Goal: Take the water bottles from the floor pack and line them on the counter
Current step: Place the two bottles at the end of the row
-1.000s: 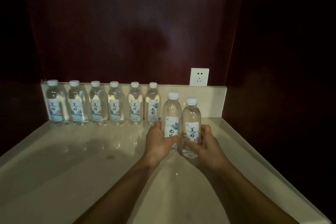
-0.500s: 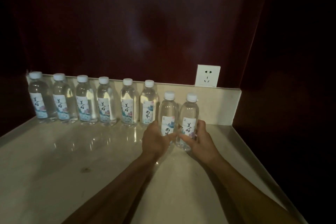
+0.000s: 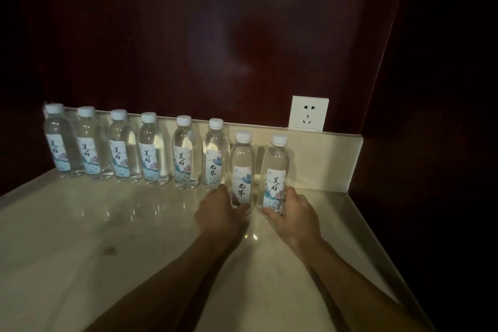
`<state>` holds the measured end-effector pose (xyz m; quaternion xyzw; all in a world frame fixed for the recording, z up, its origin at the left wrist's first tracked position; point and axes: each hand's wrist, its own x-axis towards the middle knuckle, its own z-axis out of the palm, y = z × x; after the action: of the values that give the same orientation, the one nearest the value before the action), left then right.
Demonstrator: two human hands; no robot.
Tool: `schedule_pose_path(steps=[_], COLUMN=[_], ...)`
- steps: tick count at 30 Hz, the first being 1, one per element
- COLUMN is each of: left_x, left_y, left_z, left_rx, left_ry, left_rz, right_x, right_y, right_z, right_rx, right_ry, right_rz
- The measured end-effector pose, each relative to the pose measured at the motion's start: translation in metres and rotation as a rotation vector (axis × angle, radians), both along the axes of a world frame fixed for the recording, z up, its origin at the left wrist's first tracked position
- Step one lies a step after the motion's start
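Several clear water bottles [image 3: 151, 151] with white caps and flowered labels stand in a row along the low backsplash of a pale stone counter [image 3: 80, 237]. At the right end of that row, slightly nearer to me, stand two more upright bottles. My left hand [image 3: 221, 213] grips the base of the left one [image 3: 241, 167]. My right hand [image 3: 293, 213] grips the base of the right one [image 3: 275, 172]. Both bottles rest on the counter, a small gap apart. The floor pack is out of view.
A white wall socket [image 3: 308, 113] sits on the dark red wall just above the backsplash [image 3: 331, 159], right of the bottles. A dark side wall closes the counter's right end. The counter's raised right edge [image 3: 377, 245] runs toward me.
Both hands have pushed their two bottles away from me, toward the backsplash and nearer the row's right end. The bottles now stand slightly further apart. The camera view shifted a little.
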<state>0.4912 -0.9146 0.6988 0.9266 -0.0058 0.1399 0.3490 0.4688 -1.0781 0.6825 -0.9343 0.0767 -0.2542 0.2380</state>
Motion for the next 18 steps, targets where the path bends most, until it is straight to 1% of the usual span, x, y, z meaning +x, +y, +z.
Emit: schedule_pose_path(steps=[2,7,18], left_x=[0.003,0.011,0.03], left_y=[-0.004,-0.014,-0.023], left_z=[0.001,-0.001,0.003], left_rx=[-0.024,-0.05,0.074], left_ry=[-0.008,-0.046,-0.065], left_rz=[0.006,0.018,-0.002], right_x=[0.007,0.022,0.045], right_y=[0.001,0.004,0.002], right_z=[0.001,-0.002,0.0], right_rx=[0.006,0.03,0.066], right_ry=[0.031,0.017,0.003], right_rz=[-0.021,-0.069,-0.1])
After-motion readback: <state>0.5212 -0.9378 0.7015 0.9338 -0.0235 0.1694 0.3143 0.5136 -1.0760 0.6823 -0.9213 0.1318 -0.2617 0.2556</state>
